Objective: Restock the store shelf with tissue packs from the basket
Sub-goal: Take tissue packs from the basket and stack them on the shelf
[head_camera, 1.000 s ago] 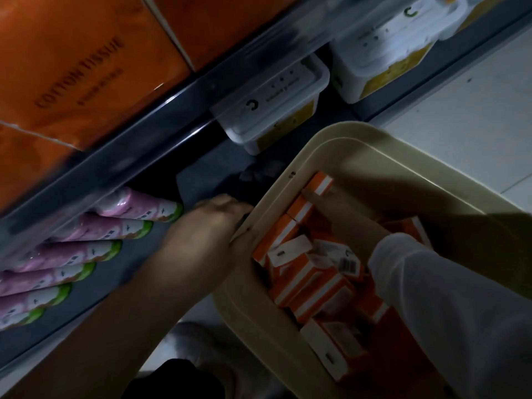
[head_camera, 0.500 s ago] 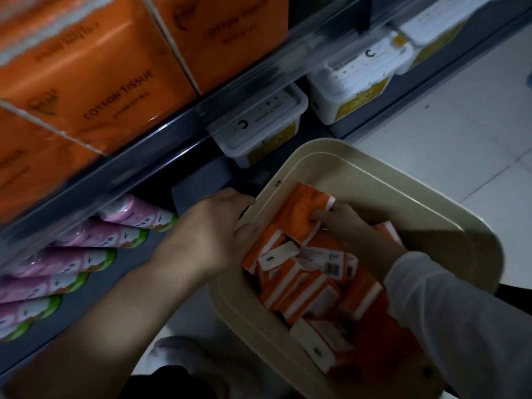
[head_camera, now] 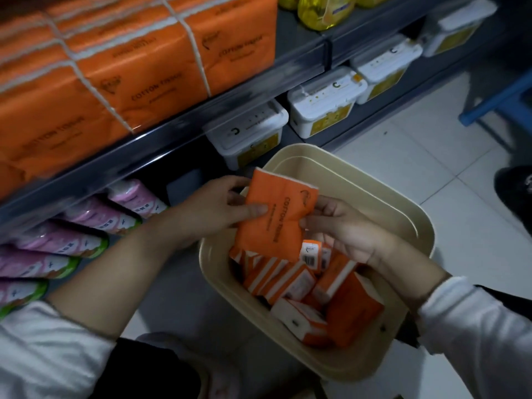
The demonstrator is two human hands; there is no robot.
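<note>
Basket (head_camera: 331,180): cream plastic, set on the pale floor at near right, just in front of the shelving.
Loose tissue packs (head_camera: 290,280): small orange-and-white packs, heaped at mixed angles in the basket; many are yet to be shelved.
Right hand (head_camera: 345,228): raised over the basket; its fingers are curled onto the right edge of the held pack, with the thumb laid on the printed face.
Left hand (head_camera: 213,208): closed on the same pack's left edge, thumb on the front and fingers tucked behind.
Held pack (head_camera: 276,217): a flat orange wrapper marked COTTON TISSUE, lifted above the far-left part of the basket, tilted, gripped from both sides.
Handling: judged light, soft and easily dented; the film wrap is likely to be a little slippery. A hold across the two long edges is advised, and squeezing the middle is to be avoided.
Lower shelf level: pink rolled packs (head_camera: 86,217) are ranged at left and white lidded tubs (head_camera: 247,131) at right.
Shelf (head_camera: 161,139): dark metal edge, directly beyond the hands.
Upper stock (head_camera: 144,70): large orange cotton tissue bundles, stacked close together, the presumed destination; yellow bottles (head_camera: 325,10) are seen farther right.
</note>
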